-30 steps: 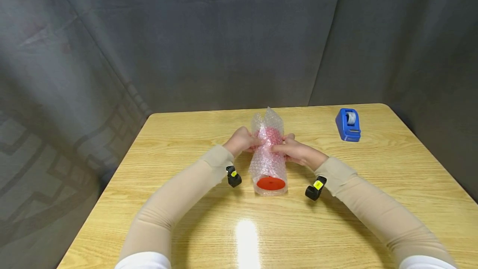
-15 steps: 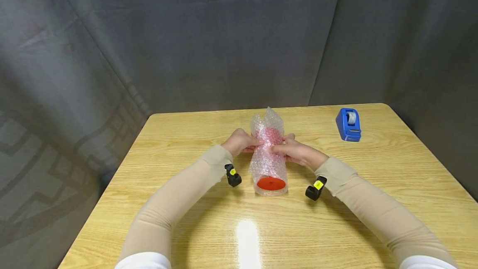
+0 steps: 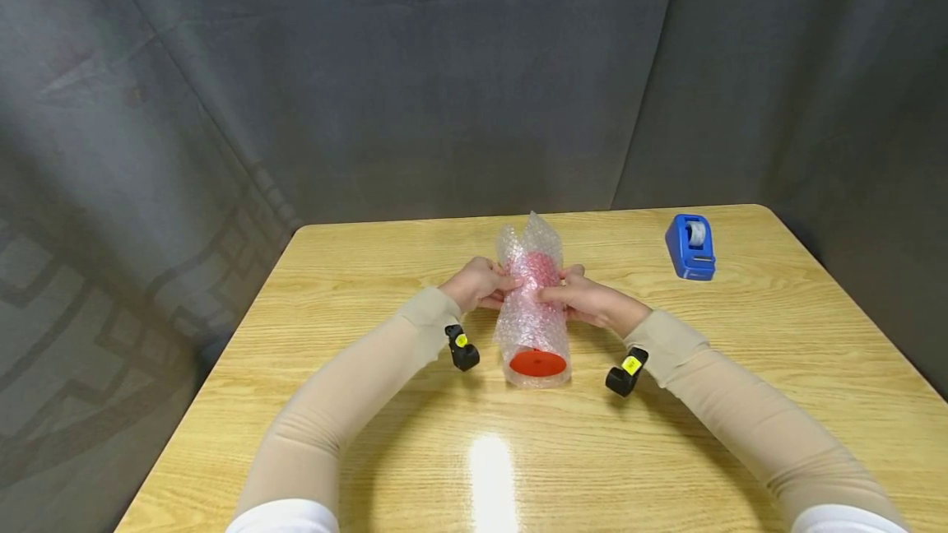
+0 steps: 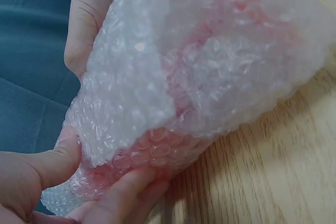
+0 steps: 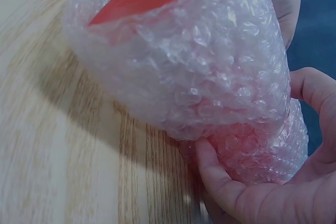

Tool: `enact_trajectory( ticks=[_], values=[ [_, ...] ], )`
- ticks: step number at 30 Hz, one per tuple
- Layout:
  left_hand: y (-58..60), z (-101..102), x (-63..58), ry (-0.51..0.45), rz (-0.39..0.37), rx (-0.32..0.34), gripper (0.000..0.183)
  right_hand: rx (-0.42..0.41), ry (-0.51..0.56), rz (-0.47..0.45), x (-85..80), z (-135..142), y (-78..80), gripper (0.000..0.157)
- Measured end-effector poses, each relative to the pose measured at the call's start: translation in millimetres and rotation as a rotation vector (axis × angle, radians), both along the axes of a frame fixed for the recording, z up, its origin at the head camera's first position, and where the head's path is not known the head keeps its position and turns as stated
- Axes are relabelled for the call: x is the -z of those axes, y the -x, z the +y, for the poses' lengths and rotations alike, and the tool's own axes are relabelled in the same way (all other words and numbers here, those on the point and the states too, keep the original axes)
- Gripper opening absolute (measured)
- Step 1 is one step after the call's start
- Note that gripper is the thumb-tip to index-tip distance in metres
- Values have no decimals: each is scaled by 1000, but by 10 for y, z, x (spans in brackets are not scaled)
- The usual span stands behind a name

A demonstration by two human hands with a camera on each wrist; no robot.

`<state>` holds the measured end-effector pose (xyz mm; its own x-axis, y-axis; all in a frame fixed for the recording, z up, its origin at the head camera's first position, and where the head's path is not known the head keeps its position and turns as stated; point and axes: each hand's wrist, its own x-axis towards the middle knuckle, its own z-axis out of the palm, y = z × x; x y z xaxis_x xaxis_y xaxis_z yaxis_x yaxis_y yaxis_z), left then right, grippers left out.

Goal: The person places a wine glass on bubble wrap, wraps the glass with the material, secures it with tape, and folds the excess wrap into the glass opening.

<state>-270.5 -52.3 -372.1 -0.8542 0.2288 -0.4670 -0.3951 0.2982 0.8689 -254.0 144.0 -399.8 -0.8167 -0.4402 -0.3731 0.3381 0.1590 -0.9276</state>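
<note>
Bubble wrap (image 3: 529, 326) is wound around a red object lying on the table, narrower toward the middle. Its flat round red end (image 3: 537, 363) faces me, and loose wrap sticks out at the far end. My left hand (image 3: 474, 283) grips the left side, thumb on top and fingers low against the wrap. On the right side, my right hand (image 3: 595, 303) holds the roll between thumb and fingers. Close up in the left wrist view, a wrap edge (image 4: 142, 129) lies over the red-tinted layer beneath. In the right wrist view, the fingers (image 5: 218, 174) press into the narrower part.
A blue tape dispenser (image 3: 691, 248) with a roll of clear tape stands at the back right of the wooden table (image 3: 415, 451). Behind the table's far edge hangs a grey curtain (image 3: 474, 89).
My left hand has shifted slightly left and toward me while staying on the wrap. The right hand and the wrapped object look unmoved.
</note>
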Motion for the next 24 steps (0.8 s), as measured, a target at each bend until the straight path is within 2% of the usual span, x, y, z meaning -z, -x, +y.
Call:
enact_trajectory(
  ticks=[6, 9, 11, 16, 18, 21, 24],
  values=[
    [18, 23, 7, 50, 18, -1, 17, -24, 31, -2, 2, 1, 7, 75],
    [17, 31, -6, 72, 29, 2, 20, -33, -2, 20, 4, 4, 16, 75],
    [11, 37, -15, 85, 39, 9, 21, -49, -55, 52, -9, 5, 18, 73],
    [-4, 45, -31, 107, 59, 19, 18, -49, -290, 146, -70, -8, 2, 75],
    [-8, 46, -37, 112, 63, 26, 17, -35, -347, 164, -78, -23, -4, 77],
    [-18, 48, -50, 125, 78, 40, 18, -32, -318, 174, -71, -48, -5, 76],
    [-25, 51, -64, 141, 96, 53, 18, -35, -240, 162, -66, -75, -4, 70]
  ],
)
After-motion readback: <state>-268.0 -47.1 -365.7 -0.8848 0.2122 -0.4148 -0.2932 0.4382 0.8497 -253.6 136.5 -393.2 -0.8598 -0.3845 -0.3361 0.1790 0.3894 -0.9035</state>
